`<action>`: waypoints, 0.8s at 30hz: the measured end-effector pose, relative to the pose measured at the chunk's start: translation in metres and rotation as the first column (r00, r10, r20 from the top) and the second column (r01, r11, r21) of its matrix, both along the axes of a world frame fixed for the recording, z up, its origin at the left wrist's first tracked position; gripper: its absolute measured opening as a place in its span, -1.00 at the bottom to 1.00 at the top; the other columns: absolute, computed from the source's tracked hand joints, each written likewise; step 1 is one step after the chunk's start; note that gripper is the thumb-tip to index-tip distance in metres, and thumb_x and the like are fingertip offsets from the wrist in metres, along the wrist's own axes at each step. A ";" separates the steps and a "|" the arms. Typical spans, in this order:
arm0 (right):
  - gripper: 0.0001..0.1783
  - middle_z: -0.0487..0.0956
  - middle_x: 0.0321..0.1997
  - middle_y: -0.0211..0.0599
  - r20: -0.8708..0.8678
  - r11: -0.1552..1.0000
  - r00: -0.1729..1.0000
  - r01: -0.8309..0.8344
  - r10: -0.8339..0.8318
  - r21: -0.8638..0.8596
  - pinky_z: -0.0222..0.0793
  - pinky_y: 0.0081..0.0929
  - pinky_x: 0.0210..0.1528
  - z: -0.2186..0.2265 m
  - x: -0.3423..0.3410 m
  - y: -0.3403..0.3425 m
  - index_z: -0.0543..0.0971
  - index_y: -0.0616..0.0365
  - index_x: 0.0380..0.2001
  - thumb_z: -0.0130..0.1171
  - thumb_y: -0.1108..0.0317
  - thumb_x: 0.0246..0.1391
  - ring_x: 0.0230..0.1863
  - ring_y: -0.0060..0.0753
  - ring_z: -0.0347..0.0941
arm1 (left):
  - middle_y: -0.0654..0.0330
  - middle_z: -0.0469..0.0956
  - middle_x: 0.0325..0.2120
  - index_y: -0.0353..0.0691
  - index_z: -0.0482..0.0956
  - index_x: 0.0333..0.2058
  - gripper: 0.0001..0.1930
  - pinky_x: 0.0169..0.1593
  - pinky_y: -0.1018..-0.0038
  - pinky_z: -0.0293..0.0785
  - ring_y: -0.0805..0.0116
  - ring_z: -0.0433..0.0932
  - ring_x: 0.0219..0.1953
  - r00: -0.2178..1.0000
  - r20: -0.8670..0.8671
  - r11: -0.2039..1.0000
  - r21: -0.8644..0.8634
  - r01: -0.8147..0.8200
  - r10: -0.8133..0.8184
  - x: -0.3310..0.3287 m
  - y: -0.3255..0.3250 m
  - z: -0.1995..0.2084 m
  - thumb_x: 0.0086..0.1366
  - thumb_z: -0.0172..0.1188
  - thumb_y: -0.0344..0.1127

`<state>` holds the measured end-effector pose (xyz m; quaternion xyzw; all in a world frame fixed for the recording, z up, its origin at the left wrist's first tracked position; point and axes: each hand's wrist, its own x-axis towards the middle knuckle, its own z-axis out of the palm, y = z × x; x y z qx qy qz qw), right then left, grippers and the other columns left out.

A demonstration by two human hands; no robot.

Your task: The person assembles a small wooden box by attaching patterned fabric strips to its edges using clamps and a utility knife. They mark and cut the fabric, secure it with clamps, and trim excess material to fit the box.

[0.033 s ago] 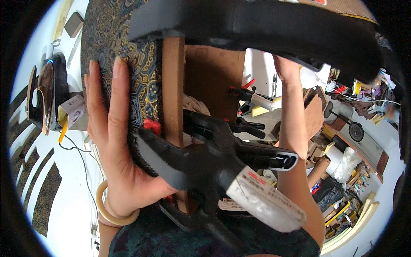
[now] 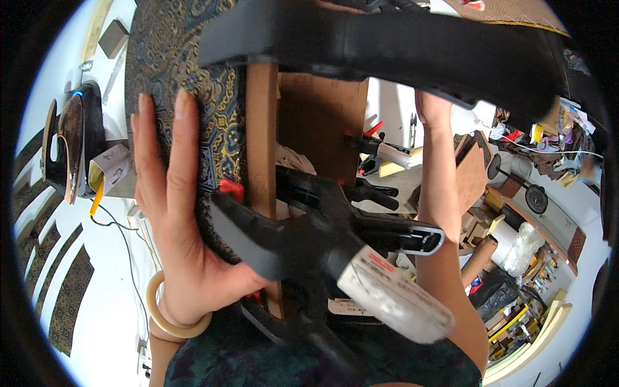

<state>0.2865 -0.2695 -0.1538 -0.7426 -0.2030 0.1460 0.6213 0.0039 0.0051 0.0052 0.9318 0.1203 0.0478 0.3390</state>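
My left hand (image 2: 171, 193) lies along a panel covered in dark blue and gold patterned fabric (image 2: 222, 129), fingers stretched out and thumb reaching under a black spring clamp (image 2: 290, 238). That clamp, with red jaw pads and a whitish wrapped handle, sits across the panel's brown board edge (image 2: 261, 142). Above it a larger, blurred black spring clamp (image 2: 387, 51) spans the top of the view, one end over the same edge. My right hand (image 2: 435, 108) reaches up to this upper clamp and appears closed on it; the clamp hides its fingers.
More spring clamps (image 2: 387, 155) show beyond the board edge, near a brown panel (image 2: 319, 129). At left stand an iron-like appliance (image 2: 71, 148) and an open carton (image 2: 109, 171). Rolls, plastic bags and clutter (image 2: 516, 251) fill the right side.
The upper clamp's far end has shifted a little left, and part of another bar shows at the top edge. My left hand stays against the fabric.
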 end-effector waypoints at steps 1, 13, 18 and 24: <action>-0.86 0.69 -0.28 -0.25 0.186 0.992 0.981 0.080 -0.060 -0.100 0.54 -0.47 -0.08 -0.003 0.000 -0.001 0.67 0.26 -0.22 0.34 0.46 0.16 -0.32 -0.42 0.61 | -0.18 -0.03 0.48 -0.40 0.09 0.44 0.30 0.50 0.10 -0.22 -0.06 -0.06 0.52 1.000 -0.010 1.000 -0.003 -0.016 0.016 0.000 -0.001 0.002 -0.10 0.36 0.41; -0.64 0.60 0.07 0.16 0.489 0.738 0.823 0.133 0.289 -0.661 0.44 -0.13 0.21 -0.054 -0.016 -0.040 0.60 0.23 0.07 0.06 0.53 0.22 0.10 0.20 0.53 | -0.32 -0.05 0.45 0.18 0.27 0.43 0.08 0.38 -0.32 -0.17 -0.43 -0.09 0.47 0.983 0.094 0.987 0.024 -0.161 0.158 -0.015 -0.003 0.009 -0.04 0.32 0.51; -0.58 0.68 -0.04 -0.16 0.033 0.853 0.997 -0.038 0.065 -0.520 0.47 -0.41 0.07 -0.010 -0.026 -0.039 0.56 0.21 0.16 0.09 0.17 0.41 -0.03 -0.37 0.60 | -0.32 -0.01 0.44 0.21 0.25 0.43 0.05 0.38 -0.31 -0.16 -0.43 -0.11 0.48 0.976 0.133 0.984 0.021 -0.178 0.173 -0.021 0.002 0.007 0.01 0.29 0.52; -0.29 0.65 -0.04 -0.13 -0.499 0.872 0.854 -0.351 0.149 -0.340 0.50 -0.46 -0.02 0.026 -0.059 0.031 0.42 0.41 0.20 0.38 0.08 0.19 -0.07 -0.36 0.58 | -0.37 0.10 0.38 -0.13 0.19 0.43 0.03 0.43 0.04 0.04 -0.22 0.08 0.45 0.952 0.081 0.927 -0.263 -0.265 0.296 -0.044 0.054 -0.028 0.15 0.31 0.36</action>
